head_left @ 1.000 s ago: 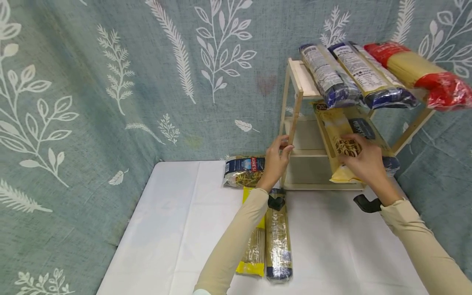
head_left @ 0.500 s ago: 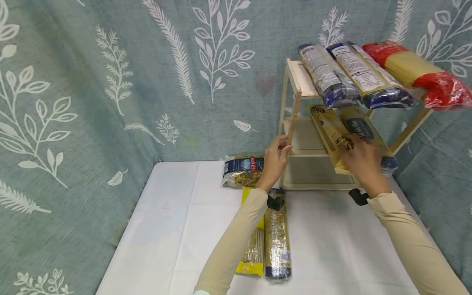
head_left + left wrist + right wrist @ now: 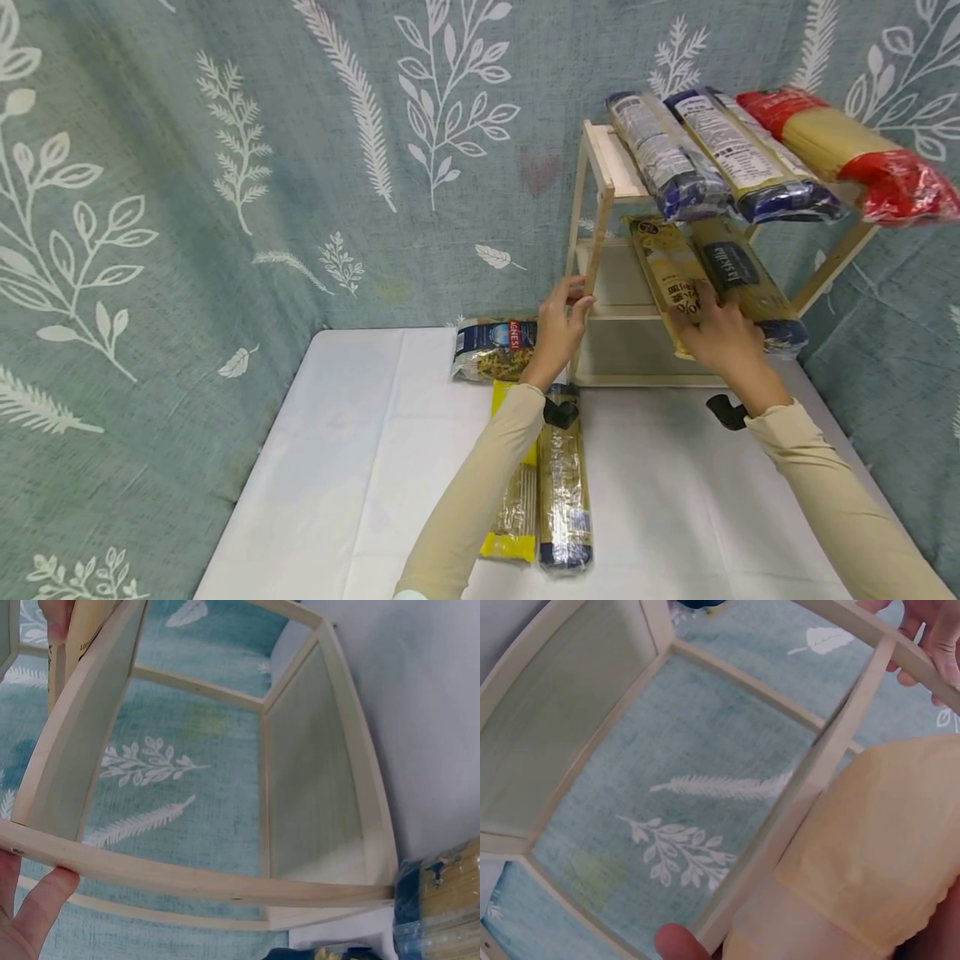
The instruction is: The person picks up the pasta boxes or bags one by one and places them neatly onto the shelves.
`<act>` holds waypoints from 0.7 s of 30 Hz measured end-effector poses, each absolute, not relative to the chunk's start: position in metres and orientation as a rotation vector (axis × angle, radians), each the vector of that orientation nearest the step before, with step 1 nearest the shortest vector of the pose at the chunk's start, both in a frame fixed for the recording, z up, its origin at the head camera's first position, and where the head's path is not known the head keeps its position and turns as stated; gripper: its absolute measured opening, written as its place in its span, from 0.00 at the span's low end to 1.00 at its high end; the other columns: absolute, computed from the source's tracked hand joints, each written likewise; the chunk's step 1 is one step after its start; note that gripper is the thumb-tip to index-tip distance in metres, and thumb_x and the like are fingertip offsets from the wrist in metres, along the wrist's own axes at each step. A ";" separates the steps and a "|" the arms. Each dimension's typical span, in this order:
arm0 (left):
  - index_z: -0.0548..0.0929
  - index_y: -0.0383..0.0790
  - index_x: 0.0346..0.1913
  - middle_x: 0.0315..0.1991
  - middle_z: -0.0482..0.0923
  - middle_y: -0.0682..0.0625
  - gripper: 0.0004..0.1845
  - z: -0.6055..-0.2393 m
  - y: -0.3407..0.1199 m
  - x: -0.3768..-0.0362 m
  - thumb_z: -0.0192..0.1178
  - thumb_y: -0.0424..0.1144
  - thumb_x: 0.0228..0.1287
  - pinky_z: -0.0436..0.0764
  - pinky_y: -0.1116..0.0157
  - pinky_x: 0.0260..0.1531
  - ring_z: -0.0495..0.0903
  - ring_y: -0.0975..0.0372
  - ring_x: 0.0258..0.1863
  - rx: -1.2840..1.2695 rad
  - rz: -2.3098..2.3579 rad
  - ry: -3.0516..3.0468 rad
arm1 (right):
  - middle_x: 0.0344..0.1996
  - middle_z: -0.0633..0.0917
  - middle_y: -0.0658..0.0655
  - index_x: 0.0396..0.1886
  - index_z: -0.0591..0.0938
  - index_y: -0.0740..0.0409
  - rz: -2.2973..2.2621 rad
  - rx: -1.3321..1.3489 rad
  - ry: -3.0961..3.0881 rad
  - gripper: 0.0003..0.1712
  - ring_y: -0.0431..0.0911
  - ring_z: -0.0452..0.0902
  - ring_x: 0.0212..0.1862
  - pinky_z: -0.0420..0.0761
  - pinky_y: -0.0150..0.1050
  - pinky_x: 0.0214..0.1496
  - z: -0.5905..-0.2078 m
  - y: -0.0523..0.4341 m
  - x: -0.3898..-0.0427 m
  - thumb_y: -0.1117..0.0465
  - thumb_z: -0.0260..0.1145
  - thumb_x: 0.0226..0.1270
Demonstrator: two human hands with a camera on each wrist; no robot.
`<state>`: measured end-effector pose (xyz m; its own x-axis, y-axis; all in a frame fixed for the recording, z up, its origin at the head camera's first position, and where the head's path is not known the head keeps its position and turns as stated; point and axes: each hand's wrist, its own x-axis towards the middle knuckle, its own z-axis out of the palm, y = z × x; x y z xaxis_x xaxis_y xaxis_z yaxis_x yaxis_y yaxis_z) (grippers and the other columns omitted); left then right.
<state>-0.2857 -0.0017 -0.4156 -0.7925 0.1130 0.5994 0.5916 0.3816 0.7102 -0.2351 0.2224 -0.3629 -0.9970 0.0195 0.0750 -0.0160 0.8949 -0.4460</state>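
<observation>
My left hand [image 3: 561, 333] holds the front left post [image 3: 597, 242] of a small wooden shelf rack, thumb and fingers around the wood. On the middle shelf lies a yellow paper packet of noodles [image 3: 662, 254] with dark printed characters. My right hand [image 3: 723, 340] grips the near part of this packet from above, the thumb [image 3: 681, 941] low at its side. Close on the right of it is a La Sicilia pasta pack [image 3: 731, 258], partly hidden by that hand. The packet's plain pale end [image 3: 877, 832] fills the lower right of the right wrist view.
Two blue-ended pasta packs [image 3: 671, 150] and a red-ended spaghetti pack [image 3: 847, 150] lie on the top shelf. On the white table [image 3: 315, 467] are an Agnesi pasta bag [image 3: 495, 348], a yellow-ended pack [image 3: 513, 508] and a long blue-ended pack [image 3: 566, 500]. Patterned curtains surround the table.
The noodle packet's near end has shifted left and back on the middle shelf, uncovering more of the La Sicilia pack. My right hand has moved left with it; my left hand stays on the post.
</observation>
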 end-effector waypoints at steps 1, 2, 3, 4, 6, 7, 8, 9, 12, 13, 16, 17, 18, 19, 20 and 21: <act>0.74 0.36 0.57 0.43 0.79 0.43 0.17 -0.415 -0.002 -0.285 0.54 0.40 0.69 0.77 0.67 0.42 0.79 0.58 0.42 -0.606 -1.401 -2.190 | 0.58 0.57 0.84 0.75 0.48 0.58 0.709 -0.006 -2.989 0.44 0.79 0.66 0.45 0.63 0.72 0.38 -0.362 0.222 -0.235 0.35 0.41 0.71; 0.74 0.36 0.57 0.43 0.79 0.43 0.17 -0.415 -0.001 -0.285 0.54 0.40 0.69 0.77 0.67 0.42 0.79 0.58 0.42 -0.606 -1.404 -2.193 | 0.58 0.56 0.84 0.75 0.48 0.58 0.715 -0.008 -2.998 0.44 0.79 0.65 0.45 0.63 0.72 0.38 -0.362 0.222 -0.234 0.35 0.40 0.71; 0.74 0.36 0.57 0.42 0.79 0.43 0.17 -0.414 -0.001 -0.285 0.54 0.41 0.69 0.77 0.67 0.42 0.79 0.58 0.42 -0.605 -1.404 -2.196 | 0.59 0.55 0.84 0.75 0.47 0.58 0.719 -0.008 -3.007 0.45 0.79 0.65 0.46 0.63 0.72 0.38 -0.361 0.222 -0.234 0.34 0.40 0.70; 0.74 0.37 0.57 0.42 0.79 0.43 0.17 -0.414 -0.002 -0.285 0.54 0.41 0.69 0.77 0.67 0.42 0.79 0.58 0.42 -0.604 -1.405 -2.199 | 0.60 0.54 0.84 0.75 0.46 0.58 0.720 -0.005 -3.017 0.45 0.79 0.65 0.46 0.63 0.72 0.38 -0.360 0.222 -0.233 0.34 0.40 0.70; 0.74 0.37 0.57 0.43 0.79 0.43 0.18 -0.413 -0.002 -0.285 0.54 0.41 0.69 0.77 0.67 0.41 0.79 0.58 0.42 -0.605 -1.405 -2.200 | 0.62 0.51 0.85 0.75 0.44 0.59 0.713 0.007 -3.045 0.46 0.80 0.64 0.48 0.63 0.73 0.39 -0.358 0.222 -0.231 0.33 0.38 0.70; 0.74 0.37 0.57 0.43 0.79 0.43 0.18 -0.413 -0.002 -0.285 0.54 0.41 0.69 0.77 0.68 0.41 0.79 0.58 0.42 -0.605 -1.407 -2.199 | 0.63 0.49 0.85 0.75 0.43 0.60 0.709 0.015 -3.060 0.47 0.80 0.63 0.49 0.63 0.74 0.39 -0.358 0.222 -0.229 0.33 0.37 0.70; 0.74 0.37 0.57 0.43 0.79 0.43 0.18 -0.414 -0.002 -0.285 0.54 0.41 0.69 0.77 0.68 0.41 0.79 0.58 0.42 -0.608 -1.410 -2.197 | 0.64 0.48 0.84 0.75 0.42 0.62 0.701 0.026 -3.078 0.48 0.81 0.61 0.51 0.62 0.75 0.41 -0.357 0.223 -0.227 0.32 0.36 0.70; 0.74 0.37 0.57 0.43 0.80 0.43 0.18 -0.414 -0.002 -0.286 0.54 0.42 0.69 0.77 0.68 0.41 0.79 0.58 0.42 -0.609 -1.409 -2.196 | 0.65 0.47 0.84 0.75 0.41 0.64 0.690 0.041 -3.091 0.50 0.81 0.59 0.53 0.62 0.75 0.42 -0.356 0.223 -0.225 0.31 0.35 0.70; 0.74 0.37 0.57 0.43 0.80 0.42 0.19 -0.415 -0.002 -0.288 0.55 0.42 0.68 0.77 0.67 0.41 0.79 0.58 0.43 -0.616 -1.420 -2.197 | 0.66 0.45 0.84 0.73 0.39 0.70 0.654 0.101 -3.117 0.52 0.81 0.55 0.57 0.62 0.75 0.46 -0.354 0.224 -0.218 0.30 0.33 0.70; 0.74 0.37 0.57 0.43 0.80 0.43 0.19 -0.415 -0.003 -0.288 0.55 0.42 0.68 0.77 0.67 0.41 0.79 0.58 0.43 -0.617 -1.422 -2.201 | 0.66 0.45 0.84 0.73 0.40 0.72 0.634 0.126 -3.112 0.53 0.80 0.53 0.59 0.62 0.74 0.47 -0.353 0.224 -0.215 0.31 0.33 0.70; 0.74 0.37 0.58 0.44 0.80 0.43 0.19 -0.415 -0.004 -0.289 0.55 0.42 0.68 0.77 0.67 0.43 0.78 0.58 0.43 -0.625 -1.438 -2.215 | 0.65 0.48 0.84 0.72 0.45 0.74 0.579 0.179 -3.058 0.50 0.78 0.53 0.60 0.63 0.73 0.47 -0.355 0.223 -0.205 0.33 0.35 0.73; 0.74 0.37 0.58 0.44 0.79 0.43 0.19 -0.415 -0.004 -0.289 0.55 0.42 0.68 0.77 0.67 0.43 0.78 0.58 0.43 -0.626 -1.439 -2.220 | 0.65 0.49 0.84 0.71 0.47 0.75 0.562 0.193 -3.027 0.49 0.78 0.54 0.60 0.64 0.73 0.47 -0.356 0.222 -0.202 0.35 0.37 0.74; 0.74 0.37 0.58 0.44 0.79 0.43 0.19 -0.415 -0.005 -0.290 0.55 0.42 0.68 0.77 0.67 0.43 0.78 0.58 0.43 -0.627 -1.440 -2.223 | 0.65 0.51 0.84 0.71 0.50 0.75 0.550 0.203 -2.996 0.47 0.78 0.54 0.60 0.64 0.73 0.48 -0.358 0.221 -0.199 0.37 0.39 0.74; 0.74 0.36 0.58 0.43 0.79 0.43 0.19 -0.415 -0.005 -0.290 0.55 0.42 0.68 0.77 0.67 0.43 0.78 0.58 0.43 -0.630 -1.442 -2.223 | 0.64 0.52 0.84 0.70 0.52 0.75 0.535 0.217 -2.961 0.45 0.78 0.55 0.59 0.65 0.72 0.47 -0.360 0.221 -0.196 0.39 0.42 0.75; 0.74 0.36 0.58 0.43 0.79 0.42 0.19 -0.415 -0.005 -0.290 0.54 0.42 0.68 0.77 0.66 0.44 0.78 0.57 0.43 -0.634 -1.442 -2.222 | 0.63 0.54 0.84 0.69 0.54 0.75 0.526 0.235 -2.926 0.43 0.77 0.57 0.58 0.65 0.72 0.46 -0.362 0.221 -0.193 0.41 0.45 0.75; 0.74 0.36 0.58 0.43 0.79 0.42 0.19 -0.415 -0.005 -0.291 0.54 0.42 0.69 0.77 0.66 0.44 0.78 0.57 0.43 -0.637 -1.441 -2.220 | 0.63 0.55 0.84 0.69 0.56 0.75 0.514 0.249 -2.898 0.41 0.77 0.58 0.57 0.65 0.72 0.46 -0.363 0.221 -0.191 0.43 0.47 0.75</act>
